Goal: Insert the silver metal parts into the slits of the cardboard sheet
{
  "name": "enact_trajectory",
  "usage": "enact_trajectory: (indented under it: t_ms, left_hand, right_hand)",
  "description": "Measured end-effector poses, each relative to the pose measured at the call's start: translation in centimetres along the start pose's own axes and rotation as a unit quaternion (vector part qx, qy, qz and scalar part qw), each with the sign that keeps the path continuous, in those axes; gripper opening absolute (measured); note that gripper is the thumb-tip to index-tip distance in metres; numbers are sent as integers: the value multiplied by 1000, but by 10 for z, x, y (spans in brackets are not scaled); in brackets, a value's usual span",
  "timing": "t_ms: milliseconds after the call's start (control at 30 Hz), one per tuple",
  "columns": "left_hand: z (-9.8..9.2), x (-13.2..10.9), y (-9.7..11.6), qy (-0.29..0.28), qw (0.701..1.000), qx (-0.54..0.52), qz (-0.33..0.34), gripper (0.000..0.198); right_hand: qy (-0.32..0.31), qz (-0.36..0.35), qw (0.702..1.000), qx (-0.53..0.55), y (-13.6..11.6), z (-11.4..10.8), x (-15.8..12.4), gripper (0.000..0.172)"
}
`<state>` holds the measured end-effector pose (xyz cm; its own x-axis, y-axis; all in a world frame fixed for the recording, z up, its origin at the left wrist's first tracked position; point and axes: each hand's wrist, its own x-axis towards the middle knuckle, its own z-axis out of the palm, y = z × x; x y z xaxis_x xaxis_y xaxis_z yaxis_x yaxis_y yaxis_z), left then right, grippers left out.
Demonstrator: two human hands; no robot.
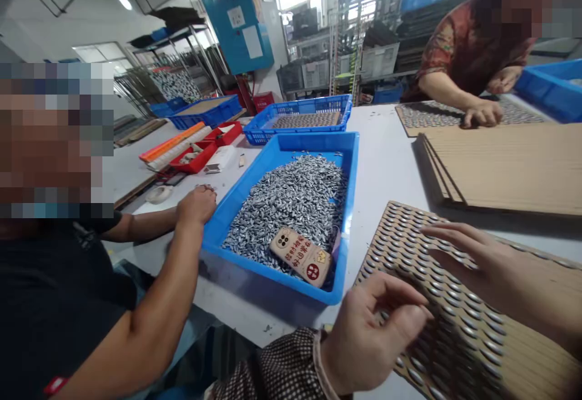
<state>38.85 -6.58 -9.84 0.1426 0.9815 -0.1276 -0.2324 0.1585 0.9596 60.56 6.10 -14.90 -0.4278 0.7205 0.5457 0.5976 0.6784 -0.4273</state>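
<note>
My left hand [377, 330] hovers over the near left part of a brown board [530, 346] set with rows of small shiny metal pieces [470, 313]. Its thumb and fingertips come together in a pinch, and whatever they may hold is hidden. Above the board's right side my right hand [495, 270] has its fingers stretched out, with nothing visible in it. Left of the board is a blue tray [277, 276] heaped with loose silvery metal pieces [286, 200]. A phone in a beige case with red characters [301, 256] lies on the heap.
A person in a dark shirt [54, 303] sits at left, forearm beside the tray. Across the white table [375, 145], another person's hand [482, 113] rests on a filled board. Stacked brown boards [513, 166], red bins [195, 156] and a blue crate [297, 106] stand around.
</note>
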Motion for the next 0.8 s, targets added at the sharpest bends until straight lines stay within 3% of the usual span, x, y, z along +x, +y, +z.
enact_trajectory:
  t_ms: [100,200,267,433,533,600,800]
  left_hand:
    - [-40,-8,14,108,976,161,102,19]
    - [-74,-13,14,185,947,229,128,17]
    - [-92,-16,9,206,938,247,129,16]
    - [-122,-19,-4,218,922,281,152,14]
    - [-135,-18,-11,225,914,297,158,16]
    - [-139,-17,-16,198,911,318,171,19]
    - [-139,-11,-28,113,882,415,194,29]
  right_hand:
    - [-87,-68,994,8,-42,37,64,36]
    - [-198,-65,978,-7,-67,89,124,51]
    - [-272,-40,961,-39,-76,129,157,66]
    - [-332,13,940,-78,-84,210,208,101]
    - [-348,21,932,-95,-85,232,212,105]
    - [-347,16,932,-105,-85,235,207,103]
    - [-322,14,936,-140,-90,232,190,77]
